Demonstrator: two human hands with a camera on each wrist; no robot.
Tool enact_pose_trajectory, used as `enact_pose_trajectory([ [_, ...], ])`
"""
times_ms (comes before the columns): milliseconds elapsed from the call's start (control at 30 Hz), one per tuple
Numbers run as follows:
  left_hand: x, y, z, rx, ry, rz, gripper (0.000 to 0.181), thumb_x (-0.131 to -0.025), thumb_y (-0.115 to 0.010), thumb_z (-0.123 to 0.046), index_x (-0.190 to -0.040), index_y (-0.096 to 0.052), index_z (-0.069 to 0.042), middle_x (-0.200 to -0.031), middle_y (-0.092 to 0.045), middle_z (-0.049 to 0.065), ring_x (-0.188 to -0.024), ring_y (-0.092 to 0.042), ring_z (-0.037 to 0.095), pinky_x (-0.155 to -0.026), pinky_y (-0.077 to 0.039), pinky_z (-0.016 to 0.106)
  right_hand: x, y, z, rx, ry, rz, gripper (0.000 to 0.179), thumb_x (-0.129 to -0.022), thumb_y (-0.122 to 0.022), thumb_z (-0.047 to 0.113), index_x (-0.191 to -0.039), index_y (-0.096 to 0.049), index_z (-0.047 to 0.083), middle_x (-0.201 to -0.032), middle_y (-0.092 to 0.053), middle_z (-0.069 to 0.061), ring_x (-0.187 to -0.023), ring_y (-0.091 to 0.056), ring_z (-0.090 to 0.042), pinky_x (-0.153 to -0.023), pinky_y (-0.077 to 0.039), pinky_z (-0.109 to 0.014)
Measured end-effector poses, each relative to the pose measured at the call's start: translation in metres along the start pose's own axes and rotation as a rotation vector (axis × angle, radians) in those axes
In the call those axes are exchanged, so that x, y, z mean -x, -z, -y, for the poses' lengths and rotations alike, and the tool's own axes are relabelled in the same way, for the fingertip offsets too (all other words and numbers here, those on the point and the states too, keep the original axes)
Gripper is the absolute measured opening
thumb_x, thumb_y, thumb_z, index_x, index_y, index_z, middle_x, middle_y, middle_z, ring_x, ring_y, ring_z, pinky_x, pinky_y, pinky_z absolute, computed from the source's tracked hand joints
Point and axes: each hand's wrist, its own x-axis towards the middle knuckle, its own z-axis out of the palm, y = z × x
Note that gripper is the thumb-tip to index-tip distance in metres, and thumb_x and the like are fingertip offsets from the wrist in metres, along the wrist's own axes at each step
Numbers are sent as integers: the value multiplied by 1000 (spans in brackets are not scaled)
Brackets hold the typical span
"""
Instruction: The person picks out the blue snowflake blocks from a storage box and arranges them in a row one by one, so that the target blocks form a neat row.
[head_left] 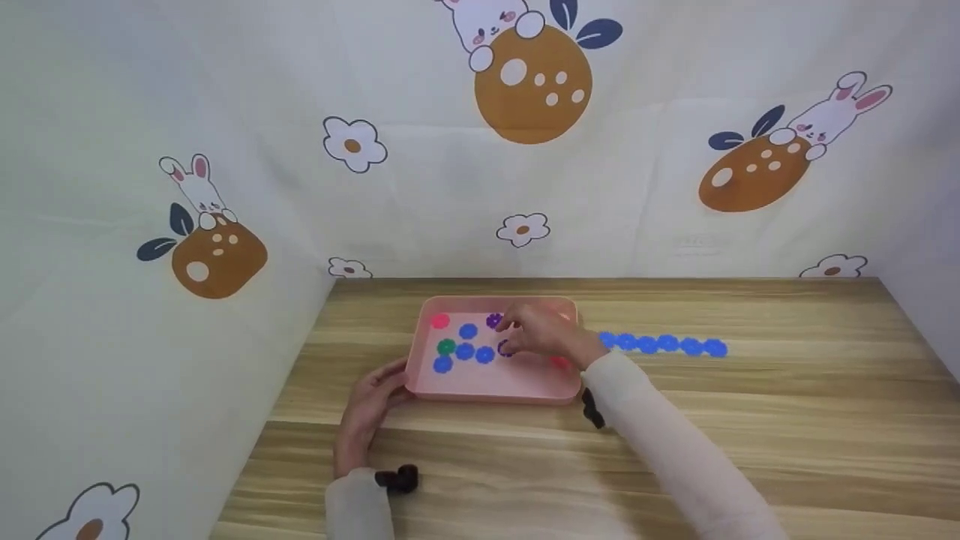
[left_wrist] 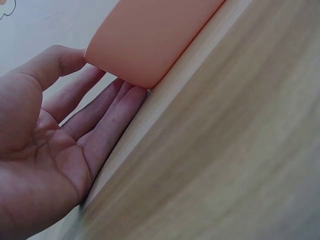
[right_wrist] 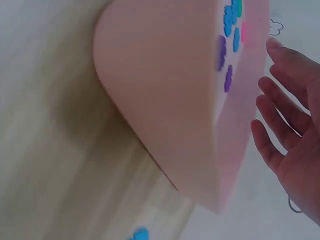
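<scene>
A shallow pink tray (head_left: 487, 388) holds loose snowflake-shaped plastic discs: several blue ones (head_left: 465, 351), a green one (head_left: 446, 347), a pink one (head_left: 440, 321) and purple ones (head_left: 493, 321). My left hand (head_left: 369, 405) grips the tray's near left corner. In the left wrist view, its thumb (left_wrist: 72, 60) meets the rim while the other fingers reach the bottom edge. Over the right part of the tray hovers my right hand (head_left: 541, 330), fingers loosely bent with nothing between them. Its forearm crosses the tray's right side, partly hiding reddish discs (head_left: 560, 361) there.
A row of blue discs (head_left: 668, 343) lies on the wooden table (head_left: 510, 465) right of the tray. Behind the table and along its left hangs a pale cloth (head_left: 420, 202) printed with rabbits and flowers.
</scene>
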Motion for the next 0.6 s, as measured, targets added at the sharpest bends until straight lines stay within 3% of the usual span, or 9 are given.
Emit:
enact_pose_trajectory([
  [133,1,3,1,2,-6,2,39,-98,-63,-15,-136,-61,-8,-140,-61,19,-117,-67,27,-98,-59,37,-7,-19,0,-87,13,6,35,-90,-75,15,-123,-70,8,-119,-69,-6,-102,-65,-20,-93,-61,-34],
  [233,1,4,1,4,-7,-9,38,-98,-63,-15,-136,-62,-9,-139,-62,18,-114,-69,24,-95,-60,35,-14,-29,1,-94,40,-1,32,-90,-75,14,-122,-71,10,-115,-69,-5,-100,-63,-19,-93,-60,-33],
  [467,1,2,2,65,-70,17,40,-97,-64,-10,-135,-60,1,-137,-61,24,-107,-71,24,-91,-61,35,-25,-44,2,-14,30,-59,32,-87,-78,18,-119,-73,11,-109,-67,-1,-102,-60,-17,-102,-56,-35],
  [600,1,2,1,56,-53,7,40,-96,-65,-13,-134,-62,-1,-137,-62,22,-105,-71,22,-91,-61,34,-27,-45,4,40,10,-81,37,-84,-81,23,-119,-74,12,-108,-66,-1,-102,-57,-18,-104,-53,-37],
])
